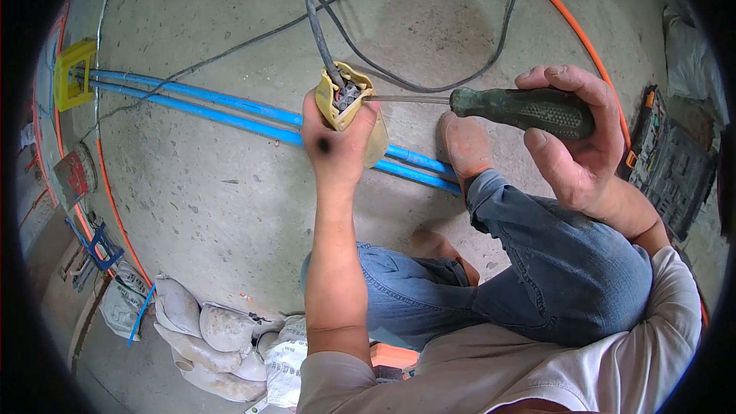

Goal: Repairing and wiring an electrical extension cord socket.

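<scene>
As right hand [596,165] holds screwdriver [529,112], connector [349,96] contact unclear

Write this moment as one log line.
left hand: holds yellow casing; right hand: holds screwdriver, tip at casing; black cable: enters casing

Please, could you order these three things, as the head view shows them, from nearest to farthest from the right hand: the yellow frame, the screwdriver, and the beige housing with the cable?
From the right hand:
1. Screwdriver: its handle is in this hand.
2. Beige housing: to the left, in the left hand.
3. Yellow frame: far left, at the blue pipes.
</scene>
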The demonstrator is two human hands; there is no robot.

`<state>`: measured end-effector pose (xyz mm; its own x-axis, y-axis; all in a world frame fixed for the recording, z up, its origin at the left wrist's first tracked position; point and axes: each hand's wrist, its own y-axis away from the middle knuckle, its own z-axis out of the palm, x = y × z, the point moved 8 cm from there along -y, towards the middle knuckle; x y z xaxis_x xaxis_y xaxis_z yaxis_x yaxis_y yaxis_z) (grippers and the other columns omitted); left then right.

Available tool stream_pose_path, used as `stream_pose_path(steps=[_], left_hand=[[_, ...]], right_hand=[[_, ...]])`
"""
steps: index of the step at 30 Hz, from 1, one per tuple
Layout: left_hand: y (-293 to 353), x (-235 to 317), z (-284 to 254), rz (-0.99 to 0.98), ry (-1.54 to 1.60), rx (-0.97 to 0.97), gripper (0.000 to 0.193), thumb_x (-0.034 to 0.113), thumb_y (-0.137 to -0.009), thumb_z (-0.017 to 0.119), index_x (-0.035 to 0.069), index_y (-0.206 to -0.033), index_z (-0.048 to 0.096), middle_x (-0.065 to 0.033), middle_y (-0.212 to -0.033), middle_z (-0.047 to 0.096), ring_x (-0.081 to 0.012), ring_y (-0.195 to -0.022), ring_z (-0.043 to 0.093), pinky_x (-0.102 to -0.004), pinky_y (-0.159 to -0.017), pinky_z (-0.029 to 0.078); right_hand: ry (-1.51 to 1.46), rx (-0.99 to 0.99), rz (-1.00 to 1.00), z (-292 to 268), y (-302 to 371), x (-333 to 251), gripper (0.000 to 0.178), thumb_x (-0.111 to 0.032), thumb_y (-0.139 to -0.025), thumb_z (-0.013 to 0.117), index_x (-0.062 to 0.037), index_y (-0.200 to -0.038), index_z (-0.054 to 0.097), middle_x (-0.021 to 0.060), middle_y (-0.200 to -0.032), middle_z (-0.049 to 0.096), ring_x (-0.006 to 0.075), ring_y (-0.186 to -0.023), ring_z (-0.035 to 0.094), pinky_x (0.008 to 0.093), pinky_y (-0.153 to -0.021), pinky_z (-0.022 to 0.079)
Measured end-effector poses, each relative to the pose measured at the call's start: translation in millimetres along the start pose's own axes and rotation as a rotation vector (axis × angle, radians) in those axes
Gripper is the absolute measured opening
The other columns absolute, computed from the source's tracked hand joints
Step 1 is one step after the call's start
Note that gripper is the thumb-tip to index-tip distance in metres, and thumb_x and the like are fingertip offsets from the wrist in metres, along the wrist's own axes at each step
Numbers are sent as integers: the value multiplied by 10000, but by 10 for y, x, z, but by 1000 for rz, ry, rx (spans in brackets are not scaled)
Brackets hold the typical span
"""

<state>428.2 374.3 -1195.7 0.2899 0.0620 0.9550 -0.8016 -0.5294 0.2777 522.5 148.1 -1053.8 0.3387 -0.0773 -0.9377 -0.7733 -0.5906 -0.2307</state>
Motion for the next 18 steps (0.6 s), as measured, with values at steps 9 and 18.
stream_pose_path(steps=[9,18], left_hand=[[-7,27,-7,27,-76,7,413,141,-778,789,20,-1088,544,-41,-988,623,-105,-851,585,-259,-755,495],[-33,-206,33,-80,169,-40,401,30,-806,721,-9,-1145,511,-111,-1025,643,-186,-881,650,-316,-796,541]], right_hand=[[-22,14,72,-15,7,56,471,34,-820,623,69,-1246,425,181,-1150,562,209,-1054,591,309,-924,476],[44,-38,18,-4,-3,9,391,16,-833,655,65,-1171,466,192,-1122,559,220,-1023,594,307,-876,490]])
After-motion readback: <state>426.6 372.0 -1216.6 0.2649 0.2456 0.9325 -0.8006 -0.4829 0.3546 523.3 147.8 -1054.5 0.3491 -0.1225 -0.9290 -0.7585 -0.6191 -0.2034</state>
